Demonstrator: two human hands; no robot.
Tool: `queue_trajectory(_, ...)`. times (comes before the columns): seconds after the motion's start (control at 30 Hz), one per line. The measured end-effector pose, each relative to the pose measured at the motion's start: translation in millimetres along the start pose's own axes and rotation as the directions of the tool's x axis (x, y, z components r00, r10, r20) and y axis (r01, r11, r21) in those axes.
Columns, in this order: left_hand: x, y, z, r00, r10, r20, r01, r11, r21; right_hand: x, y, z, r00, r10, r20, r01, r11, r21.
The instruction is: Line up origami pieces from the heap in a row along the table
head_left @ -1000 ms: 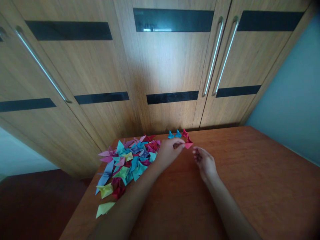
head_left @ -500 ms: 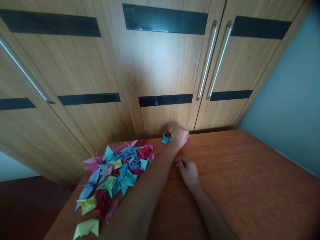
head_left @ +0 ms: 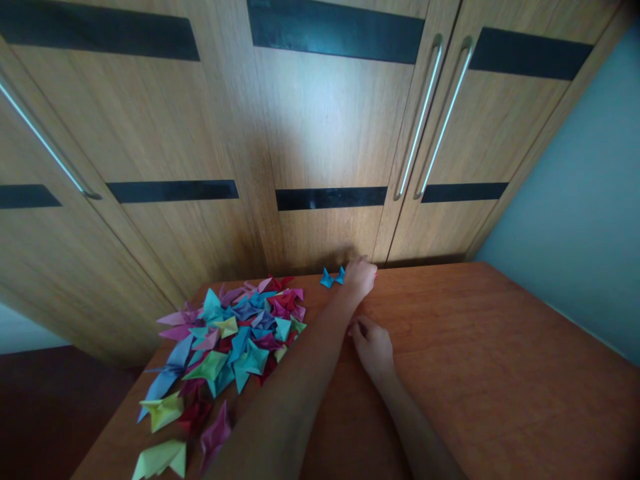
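Near the far edge of the table, my left hand (head_left: 361, 277) is closed round something small and red, of which only a bit shows at its right side. Just left of it stand two small blue paper pieces (head_left: 327, 278). My right hand (head_left: 374, 347) is lower and nearer, its fingers curled together beside my left forearm; what they hold, if anything, is hidden. A pile of folded paper pieces (head_left: 253, 359) in blue, green, pink, red and yellow covers the left part of the table, partly behind my left forearm.
The reddish wooden table (head_left: 480, 347) ends at wooden cabinet doors (head_left: 330, 120) with metal handles (head_left: 420, 120). A bluish wall (head_left: 575, 220) is at the right. Dark floor (head_left: 60, 413) shows at the lower left.
The view has shifted slightly. My left hand has moved a little left relative to the cabinet, and more of the second small blue piece now shows. The paper pile looks unchanged.
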State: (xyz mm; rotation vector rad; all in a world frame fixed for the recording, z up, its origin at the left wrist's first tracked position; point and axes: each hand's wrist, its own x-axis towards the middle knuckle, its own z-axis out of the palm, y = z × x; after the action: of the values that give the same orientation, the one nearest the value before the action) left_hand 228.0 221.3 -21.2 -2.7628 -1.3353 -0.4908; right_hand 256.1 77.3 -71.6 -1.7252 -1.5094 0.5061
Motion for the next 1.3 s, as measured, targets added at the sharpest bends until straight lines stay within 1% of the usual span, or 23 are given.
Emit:
queue_trajectory(0.37, -3.0, 5.8, 0.3, 1.0, 0.019, -0.008, -0.019, 1.0, 0.023, -0.4, -0.1, -0.2, 1.0, -0.003, 0.02, 0.004, 0.999, -0.042)
queue_trajectory(0.5, -4.6, 8.7, -3.9, 1.0, 0.006, -0.006, -0.006, 1.0, 0.024, 0.3, 1.5, 0.6, 0.999, -0.006, 0.032, 0.007, 0.999, -0.043)
queue_trajectory(0.6, -9.5, 6.2, -15.4, 1.0, -0.015, -0.01, 0.015, 1.0, 0.027, 0.9, 2.4, 1.3, 0.999, 0.002, 0.042, -0.002, 1.0, -0.012)
queue_trajectory(0.67, -17.2, 1.2, -28.7, 0.999, -0.031, -0.015, 0.032, 0.999, 0.035, 0.7, 2.6, 1.7, 0.999, 0.009, 0.04, -0.009, 1.0, -0.002)
queue_trajectory(0.73, -30.6, -5.4, -45.9, 0.999, -0.04, -0.018, 0.041, 0.998, 0.049, -0.1, 2.1, 1.8, 0.999, 0.011, 0.038, -0.011, 1.0, -0.012)
queue_trajectory(0.83, -64.4, -12.7, -73.7, 0.999, -0.042, -0.021, 0.044, 0.996, 0.077, -2.4, -0.1, 1.5, 0.999, -0.002, 0.049, 0.005, 0.999, -0.047)
queue_trajectory(0.9, -96.0, -12.8, -89.0, 0.999, -0.045, -0.01, 0.046, 0.994, 0.096, -4.3, -2.2, 1.0, 0.997, -0.023, 0.068, 0.028, 0.996, -0.082)
queue_trajectory(0.97, -132.9, -9.1, -99.1, 0.998, -0.035, 0.049, 0.03, 0.995, 0.099, -6.4, -4.2, 0.8, 0.995, -0.051, 0.088, 0.061, 0.992, -0.112)
queue_trajectory(1.07, -191.1, -2.4, -104.8, 0.994, -0.028, 0.102, 0.021, 0.998, 0.062, -10.9, -6.8, 1.6, 0.99, -0.087, 0.109, 0.1, 0.988, -0.122)
queue_trajectory(1.17, -244.1, -3.2, -103.2, 0.991, -0.078, 0.111, 0.074, 0.996, 0.039, -17.2, -10.5, 3.6, 0.984, -0.136, 0.113, 0.149, 0.981, -0.123)
queue_trajectory(1.23, -273.3, -9.5, -100.4, 0.989, -0.128, 0.067, 0.126, 0.991, 0.04, -21.6, -14.5, 5.8, 0.976, -0.176, 0.125, 0.193, 0.971, -0.142)
queue_trajectory(1.3, -296.7, -18.3, -97.5, 0.986, -0.166, -0.004, 0.166, 0.985, 0.055, -26.1, -20.0, 9.0, 0.967, -0.206, 0.153, 0.23, 0.961, -0.155)
